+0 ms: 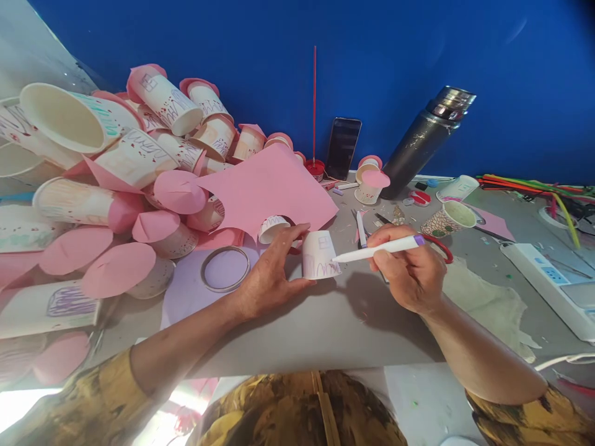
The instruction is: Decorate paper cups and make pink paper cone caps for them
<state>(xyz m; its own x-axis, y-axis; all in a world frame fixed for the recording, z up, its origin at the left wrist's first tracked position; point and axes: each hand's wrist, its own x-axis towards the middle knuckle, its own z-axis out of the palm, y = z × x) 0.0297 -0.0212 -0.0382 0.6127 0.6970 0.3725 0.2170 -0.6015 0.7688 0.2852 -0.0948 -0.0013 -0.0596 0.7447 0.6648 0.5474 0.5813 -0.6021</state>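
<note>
My left hand [272,272] is closed on a white paper cup [318,253], which is upside down, with thumb and fingers at its left side. Purple marks on the cup form a small window shape and a zigzag near the rim. A white marker pen [379,249] with a purple end is gripped in my right hand [411,272], its tip touching or very near the cup's zigzag. Left of the cup, a metal ring [225,269] lies on a lilac paper sheet [179,297]. A smaller cup piece [273,229] sits behind my left fingers.
Decorated paper cups [139,158] with pink paper tops are heaped at left, beside a pink sheet [283,186]. Behind stand a phone [344,147] and a dark flask [418,145]. At right are a patterned cup [449,218], a cloth [483,297] and a power strip [548,279].
</note>
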